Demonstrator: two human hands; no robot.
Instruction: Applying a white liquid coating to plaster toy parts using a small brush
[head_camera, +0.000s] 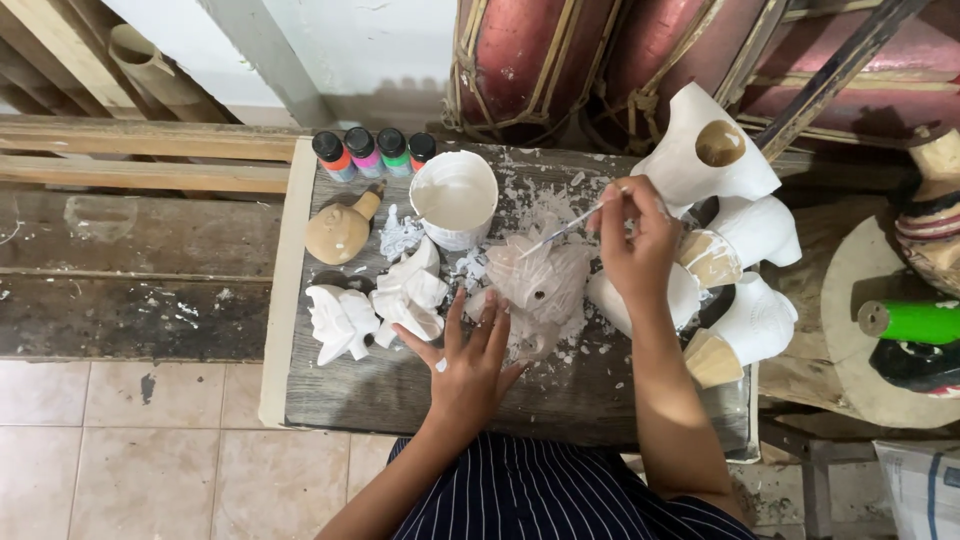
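Note:
My right hand (635, 235) grips a thin paintbrush (562, 230) whose tip points left over a white-coated carved figure (540, 280) lying on the dark work board (400, 385). My left hand (468, 355) rests flat, fingers spread, just below and left of that figure, fingertips touching its lower edge. A white cup of white paint (454, 198) stands behind the figure. Two other white-painted carvings (342, 320) (412, 293) lie to the left of my left hand.
Several small paint bottles (372, 152) line the board's back edge beside a bare wooden figure (340, 230). Several larger white figures (705, 160) (755, 325) stand at the right. Red drums (560, 50) lean behind; a green cylinder (910, 320) lies far right. Tiled floor is at the left.

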